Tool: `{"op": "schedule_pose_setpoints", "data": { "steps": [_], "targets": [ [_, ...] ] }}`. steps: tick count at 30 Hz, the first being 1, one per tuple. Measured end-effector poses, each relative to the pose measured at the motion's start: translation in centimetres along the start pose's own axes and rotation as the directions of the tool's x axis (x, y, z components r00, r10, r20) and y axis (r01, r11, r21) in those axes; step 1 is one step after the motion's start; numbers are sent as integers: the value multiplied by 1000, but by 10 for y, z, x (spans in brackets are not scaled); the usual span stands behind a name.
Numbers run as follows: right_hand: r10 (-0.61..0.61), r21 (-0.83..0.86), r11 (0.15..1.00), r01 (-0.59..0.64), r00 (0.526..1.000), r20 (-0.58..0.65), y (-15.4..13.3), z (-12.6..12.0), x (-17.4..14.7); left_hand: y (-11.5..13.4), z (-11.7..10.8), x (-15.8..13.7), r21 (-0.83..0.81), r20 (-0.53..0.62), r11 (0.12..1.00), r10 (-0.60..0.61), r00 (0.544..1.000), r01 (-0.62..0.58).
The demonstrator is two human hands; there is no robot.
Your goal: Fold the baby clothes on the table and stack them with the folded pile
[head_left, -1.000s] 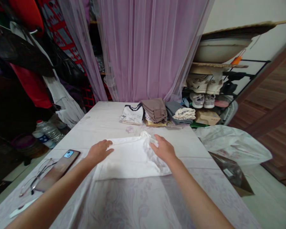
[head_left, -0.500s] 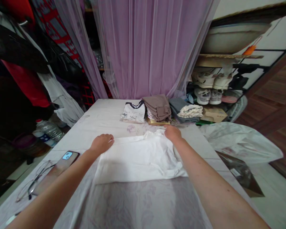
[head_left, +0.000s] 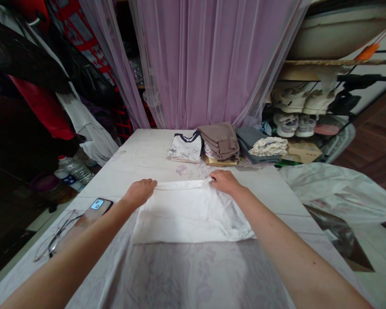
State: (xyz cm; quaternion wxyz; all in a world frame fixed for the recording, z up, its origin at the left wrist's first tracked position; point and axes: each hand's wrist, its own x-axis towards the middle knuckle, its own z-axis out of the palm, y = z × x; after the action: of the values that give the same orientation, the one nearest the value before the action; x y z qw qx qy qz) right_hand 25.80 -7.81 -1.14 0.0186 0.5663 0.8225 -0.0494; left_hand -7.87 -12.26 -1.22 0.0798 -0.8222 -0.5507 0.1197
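Observation:
A white garment [head_left: 183, 216], its exact kind unclear, lies partly folded on the cloth-covered table [head_left: 186, 274]. Its left part is smooth, while the right part is bunched and wrinkled. My left hand [head_left: 141, 192] is closed on the far left corner. With the fingers of my right hand [head_left: 224, 181] I pinch the far edge right of the middle. That edge runs fairly straight between both hands. Beyond the garment sit a folded white shirt with a dark collar [head_left: 186, 148] and a stack topped by brown trousers [head_left: 220, 139].
Dark folded clothes [head_left: 249, 141] with a cream scrunched cloth [head_left: 268, 146] on top lie at the back right. A phone [head_left: 98, 206] and eyeglasses [head_left: 59, 234] rest near my left forearm. A purple curtain [head_left: 193, 64] hangs behind; a shoe rack [head_left: 309, 77] stands right.
My right hand has moved left along the garment's far edge, and that edge is now straighter. My left hand keeps its hold at the corner. The camera view has shifted slightly.

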Motion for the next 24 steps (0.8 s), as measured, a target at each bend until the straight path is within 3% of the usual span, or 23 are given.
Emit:
{"op": "schedule_pose_setpoints", "data": {
  "steps": [5, 10, 16, 24],
  "targets": [
    [-145, -125, 983, 131, 984, -107, -6, -7, -35, -3, -7, -22, -140, -90, 990, -16, 996, 4],
    [-185, -136, 976, 172, 978, -93, -12, 5, -58, 5, 2, -46, -224, -121, 972, 45, 992, -71],
    [-113, -222, 970, 95, 991, -70, -14, 13, -66, 8, 14, -54, -269, -91, 960, 51, 995, -74],
    [68, -232, 969, -84, 995, -79, -16, 11, -72, 7, 2, -51, -308, -81, 951, 6, 997, -31]
  ]
}}
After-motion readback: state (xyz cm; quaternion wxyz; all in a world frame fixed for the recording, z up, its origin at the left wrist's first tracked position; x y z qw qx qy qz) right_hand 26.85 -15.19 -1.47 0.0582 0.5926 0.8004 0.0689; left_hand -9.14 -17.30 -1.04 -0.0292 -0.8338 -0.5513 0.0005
